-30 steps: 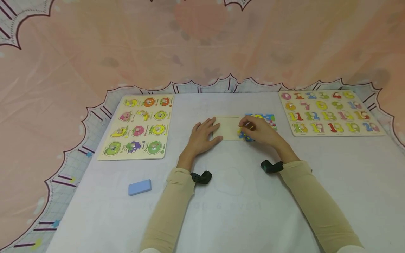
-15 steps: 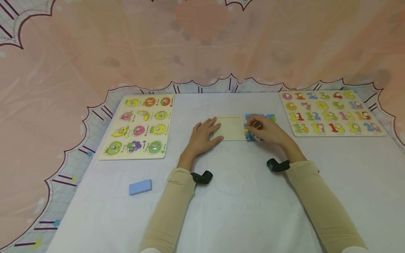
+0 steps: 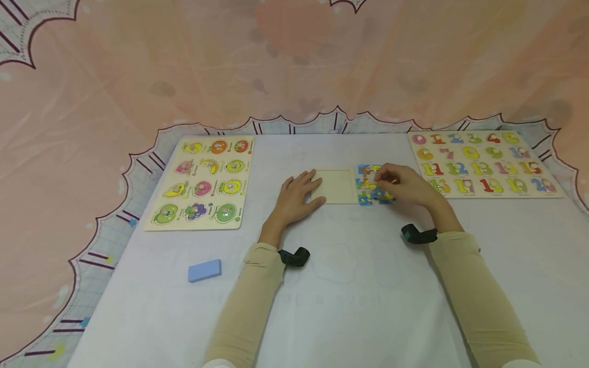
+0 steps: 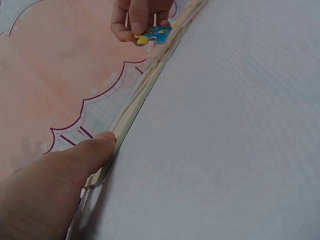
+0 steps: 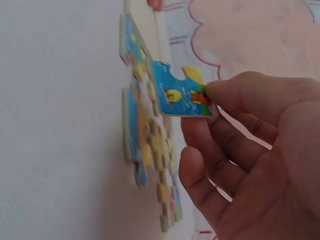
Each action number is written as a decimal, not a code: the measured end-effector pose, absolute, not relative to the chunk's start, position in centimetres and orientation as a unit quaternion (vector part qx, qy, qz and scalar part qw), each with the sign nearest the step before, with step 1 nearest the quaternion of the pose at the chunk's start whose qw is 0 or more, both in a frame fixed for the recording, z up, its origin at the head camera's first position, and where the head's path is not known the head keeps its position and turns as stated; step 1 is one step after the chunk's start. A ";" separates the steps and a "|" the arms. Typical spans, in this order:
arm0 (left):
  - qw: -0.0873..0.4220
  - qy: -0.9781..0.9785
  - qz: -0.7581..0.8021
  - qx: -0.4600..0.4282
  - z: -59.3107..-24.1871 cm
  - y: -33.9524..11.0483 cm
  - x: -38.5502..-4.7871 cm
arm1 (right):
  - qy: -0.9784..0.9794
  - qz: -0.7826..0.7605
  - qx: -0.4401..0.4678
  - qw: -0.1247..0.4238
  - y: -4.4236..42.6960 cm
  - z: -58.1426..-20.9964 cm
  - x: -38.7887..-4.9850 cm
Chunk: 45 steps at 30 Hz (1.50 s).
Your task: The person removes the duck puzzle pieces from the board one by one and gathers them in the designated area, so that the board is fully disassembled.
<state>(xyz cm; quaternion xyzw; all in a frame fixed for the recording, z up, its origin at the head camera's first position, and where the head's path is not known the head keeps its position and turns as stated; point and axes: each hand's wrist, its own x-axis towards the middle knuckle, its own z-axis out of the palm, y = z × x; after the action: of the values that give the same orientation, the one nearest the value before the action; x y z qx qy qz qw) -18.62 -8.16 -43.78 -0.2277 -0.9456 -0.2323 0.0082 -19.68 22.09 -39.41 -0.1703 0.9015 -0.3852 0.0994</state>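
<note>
My left hand [image 3: 296, 198] lies with fingers spread over the left end of a shallow wooden puzzle tray [image 3: 338, 186], whose visible inside is bare. In the left wrist view its thumb [image 4: 97, 147] touches the tray's edge. Just right of the tray are several jigsaw pieces [image 3: 365, 184] with blue and yellow print. Above them my right hand [image 3: 409, 188] pinches one jigsaw piece [image 5: 172, 90] between thumb and fingers. That piece is blue with a yellow tab and small printed figures, raised off the table in the right wrist view. My right hand partly covers the loose pieces in the head view.
A fruit puzzle board [image 3: 201, 179] lies at the left. At the right back is a number puzzle board [image 3: 485, 164], its lower left corner partly behind my right hand. A blue block [image 3: 204, 271] sits on the white tablecloth [image 3: 340, 317] near my left forearm.
My right hand has moved right, from the tray's right edge to over the loose pieces, uncovering more of them and holding a piece now. My left hand has stayed on the tray.
</note>
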 end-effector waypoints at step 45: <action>0.011 -0.943 -0.245 -0.226 -43.9 -8.2 -18.7 | 0.913 -0.348 -0.111 0.180 27.0 -38.4 -19.2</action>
<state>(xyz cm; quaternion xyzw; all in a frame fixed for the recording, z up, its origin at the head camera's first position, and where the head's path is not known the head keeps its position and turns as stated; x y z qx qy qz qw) -18.67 -8.23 -43.90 -0.2260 -0.9428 -0.2447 0.0108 -19.15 27.01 -38.39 -0.1109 0.9134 -0.3480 0.1797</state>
